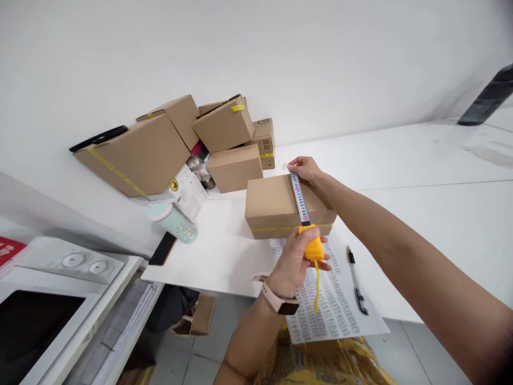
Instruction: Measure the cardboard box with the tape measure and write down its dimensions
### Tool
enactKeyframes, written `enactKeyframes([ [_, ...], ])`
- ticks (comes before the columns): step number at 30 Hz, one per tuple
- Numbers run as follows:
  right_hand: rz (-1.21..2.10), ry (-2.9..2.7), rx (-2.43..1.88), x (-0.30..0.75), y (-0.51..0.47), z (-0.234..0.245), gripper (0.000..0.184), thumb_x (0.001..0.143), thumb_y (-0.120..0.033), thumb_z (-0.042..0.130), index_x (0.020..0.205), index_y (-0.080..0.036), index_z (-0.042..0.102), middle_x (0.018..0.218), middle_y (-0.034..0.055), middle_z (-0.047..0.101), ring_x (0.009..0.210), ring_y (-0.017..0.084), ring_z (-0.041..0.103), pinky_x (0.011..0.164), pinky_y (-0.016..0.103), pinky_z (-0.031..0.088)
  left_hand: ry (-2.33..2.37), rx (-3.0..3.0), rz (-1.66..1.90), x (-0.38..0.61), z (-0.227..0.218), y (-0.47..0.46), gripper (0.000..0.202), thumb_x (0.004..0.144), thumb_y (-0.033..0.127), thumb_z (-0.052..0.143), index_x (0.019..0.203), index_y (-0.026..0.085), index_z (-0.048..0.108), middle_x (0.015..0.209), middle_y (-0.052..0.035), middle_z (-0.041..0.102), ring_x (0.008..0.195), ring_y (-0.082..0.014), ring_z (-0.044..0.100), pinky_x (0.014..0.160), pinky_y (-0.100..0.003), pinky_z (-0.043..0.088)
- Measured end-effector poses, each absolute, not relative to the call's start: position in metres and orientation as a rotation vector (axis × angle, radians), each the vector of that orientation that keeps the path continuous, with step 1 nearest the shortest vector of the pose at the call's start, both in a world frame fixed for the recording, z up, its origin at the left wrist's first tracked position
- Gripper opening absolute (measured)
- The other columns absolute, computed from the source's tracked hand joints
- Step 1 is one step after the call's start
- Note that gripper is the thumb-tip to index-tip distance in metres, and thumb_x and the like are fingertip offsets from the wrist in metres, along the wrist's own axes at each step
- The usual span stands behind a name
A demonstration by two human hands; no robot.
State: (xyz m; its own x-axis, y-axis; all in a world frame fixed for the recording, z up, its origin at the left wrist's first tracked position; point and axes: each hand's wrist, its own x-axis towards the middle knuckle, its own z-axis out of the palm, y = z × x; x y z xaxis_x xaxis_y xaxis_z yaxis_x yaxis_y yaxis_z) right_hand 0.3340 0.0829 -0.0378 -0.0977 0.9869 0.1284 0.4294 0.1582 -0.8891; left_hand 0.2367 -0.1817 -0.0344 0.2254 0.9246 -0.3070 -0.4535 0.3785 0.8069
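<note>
- Head view looks down on a white table (pixel 420 214) set against a white wall; both arms reach over its near edge
- Pile of cardboard boxes (pixel 152 149) sits at the back left of the table, leaning on one another, some with yellow tape strips
- Single cardboard box (pixel 268 206) lies flat near the middle of the table, well in front of the pile; a yellow strip runs along its near face
- Printed sheet (pixel 336 310) lies just in front of this box and overhangs the table edge; its rows of print are too small to read
- Left hand (pixel 290 264), with a watch (pixel 278 302) on its wrist, is closed around the yellow case of a tape measure (pixel 313 247) at the box's near edge; a yellow strap hangs from the case
- Right hand (pixel 305 168) rests at the box's far edge, fingertips pinched on the end of the tape; the white blade (pixel 299 198) stretches across the top of the box between the two hands
- Pale green cup (pixel 174 220) lies tilted left of the box; a dark phone (pixel 162 248) lies just beside it at the table corner
- Black pen (pixel 356 280) lies on the sheet's right side
</note>
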Motion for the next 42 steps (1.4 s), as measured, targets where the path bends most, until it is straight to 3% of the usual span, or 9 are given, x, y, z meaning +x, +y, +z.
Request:
enactKeyframes([
  [8,0.803,-1.784,-1.505,0.33,0.107,-0.052,0.019,0.077,-0.041,0.076,0.081,-0.023,0.072,0.084,0.0039,0.073,0.079,0.021,0.063,0.079,0.035,0.049,0.966,0.565,1.064,0.244,-0.037,-0.169,0.062,0.058,0.06,0.083,0.099,0.022,0.058,0.093,-0.0033,0.063,0.061,-0.014,0.062,0.047,-0.026,0.05],
  [25,0.828,-1.791,-1.559,0.331,0.101,-0.054,0.019,0.079,-0.042,0.076,0.078,-0.023,0.071,0.086,0.0047,0.074,0.078,0.022,0.065,0.078,0.038,0.049,0.983,0.551,1.072,0.243,-0.04,-0.173,0.059,0.059,0.059,0.083,0.097,0.022,0.058,0.094,-0.0031,0.063,0.062,-0.0139,0.062,0.046,-0.025,0.049],
  [29,0.969,-1.697,-1.42,0.333,0.1,-0.039,0.026,0.079,-0.043,0.08,0.076,-0.02,0.068,0.08,0.0051,0.073,0.079,0.022,0.065,0.076,0.036,0.05,0.956,0.607,1.059,0.236,-0.039,-0.176,0.054,0.064,0.057,0.08,0.098,0.021,0.059,0.097,-0.005,0.063,0.063,-0.0135,0.062,0.046,-0.023,0.048],
  [34,1.033,-1.282,-1.046,0.376,0.079,-0.014,0.037,0.098,-0.053,0.055,0.092,-0.02,0.071,0.104,0.0088,0.076,0.094,0.018,0.069,0.086,0.032,0.053,0.973,0.83,1.26,0.203,-0.045,-0.206,0.053,0.068,0.046,0.082,0.11,0.025,0.058,0.115,-0.0073,0.061,0.071,-0.0153,0.063,0.049,-0.025,0.053],
  [38,0.926,-1.06,-1.163,0.425,0.023,-0.045,0.034,0.092,-0.053,0.063,0.087,-0.02,0.071,0.102,0.0112,0.076,0.095,0.02,0.07,0.089,0.035,0.055,1.25,0.92,1.534,0.157,-0.07,-0.215,0.058,0.073,0.038,0.082,0.123,0.031,0.053,0.108,-0.0025,0.06,0.079,-0.0158,0.062,0.061,-0.027,0.059],
  [42,1.137,-1.094,-1.331,0.441,-0.036,-0.095,0.044,0.091,-0.063,0.059,0.087,-0.021,0.073,0.107,0.0133,0.076,0.102,0.027,0.07,0.095,0.045,0.055,1.302,0.867,1.543,0.121,-0.097,-0.195,0.051,0.074,0.045,0.076,0.115,0.026,0.052,0.104,-0.0021,0.059,0.076,-0.0159,0.063,0.058,-0.028,0.057],
])
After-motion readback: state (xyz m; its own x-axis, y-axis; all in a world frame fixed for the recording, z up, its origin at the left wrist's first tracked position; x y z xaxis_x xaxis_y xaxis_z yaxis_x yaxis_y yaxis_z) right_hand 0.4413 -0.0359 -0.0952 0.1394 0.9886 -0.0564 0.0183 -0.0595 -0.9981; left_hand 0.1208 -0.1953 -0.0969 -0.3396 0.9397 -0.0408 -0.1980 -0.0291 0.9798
